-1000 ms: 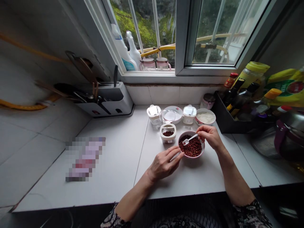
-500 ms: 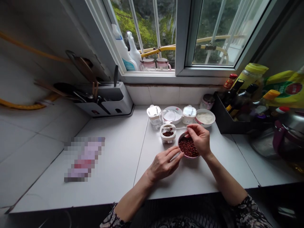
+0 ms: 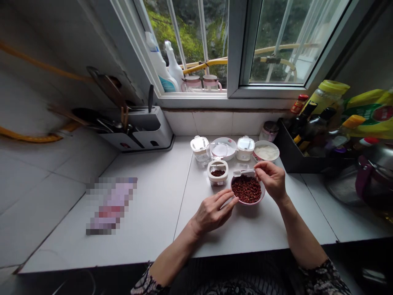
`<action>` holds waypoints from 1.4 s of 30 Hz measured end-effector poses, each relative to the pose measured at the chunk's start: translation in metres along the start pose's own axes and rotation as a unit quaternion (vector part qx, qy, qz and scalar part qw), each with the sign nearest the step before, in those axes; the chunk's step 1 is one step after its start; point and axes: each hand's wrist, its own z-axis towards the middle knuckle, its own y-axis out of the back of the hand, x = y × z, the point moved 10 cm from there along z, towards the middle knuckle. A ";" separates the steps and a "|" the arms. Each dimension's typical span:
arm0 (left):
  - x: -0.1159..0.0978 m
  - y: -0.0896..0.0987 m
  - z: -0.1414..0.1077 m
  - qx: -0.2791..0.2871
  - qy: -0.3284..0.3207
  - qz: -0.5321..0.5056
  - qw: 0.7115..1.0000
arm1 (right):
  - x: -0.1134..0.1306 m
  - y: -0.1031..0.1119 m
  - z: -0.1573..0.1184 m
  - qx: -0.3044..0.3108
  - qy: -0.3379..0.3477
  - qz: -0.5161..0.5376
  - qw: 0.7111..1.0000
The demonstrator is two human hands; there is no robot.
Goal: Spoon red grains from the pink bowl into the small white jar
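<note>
At the left rim of a bowl (image 3: 248, 203) full of dark red dried peppercorns (image 3: 246, 189), my left hand (image 3: 215, 211) holds on with its fingertips. My right hand (image 3: 272, 180) pinches the handle end of a small white spoon (image 3: 241, 173). The spoon lies level above the far side of the bowl, and its scoop points left; it looks empty. Just left of the bowl stands an uncovered clear seasoning jar (image 3: 217, 180) with a white rim and some of the same peppercorns inside. Its clear lid (image 3: 217, 151) appears tipped up behind it.
Behind are two white-lidded jars (image 3: 199, 148), a white dish (image 3: 227, 144) and a bowl of white granules (image 3: 266, 152). A black box of bottles (image 3: 294, 162) and a metal pot (image 3: 345, 184) stand right. A utensil holder (image 3: 147, 139) and a blurred packet (image 3: 112, 207) are left.
My right hand has moved right and slightly nearer, drawing the spoon from over the jar to over the bowl. The peppercorns once on the spoon are gone. My left hand stays at the bowl.
</note>
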 end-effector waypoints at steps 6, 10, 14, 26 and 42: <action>-0.001 0.001 0.001 -0.005 0.000 -0.002 1.000 | -0.009 -0.014 0.001 0.085 -0.021 -0.048 0.995; -0.001 0.000 0.001 -0.003 0.000 0.001 1.000 | -0.011 -0.026 -0.002 0.119 -0.027 -0.047 0.991; -0.001 0.000 0.000 -0.004 -0.002 0.000 1.000 | -0.021 -0.025 -0.002 0.110 -0.076 -0.005 0.991; -0.001 0.002 0.001 -0.005 -0.003 -0.006 1.000 | -0.034 -0.015 0.001 0.077 -0.163 0.073 0.981; 0.001 -0.002 -0.002 -0.007 0.000 -0.024 1.000 | -0.052 -0.021 0.004 0.014 -0.232 0.228 0.946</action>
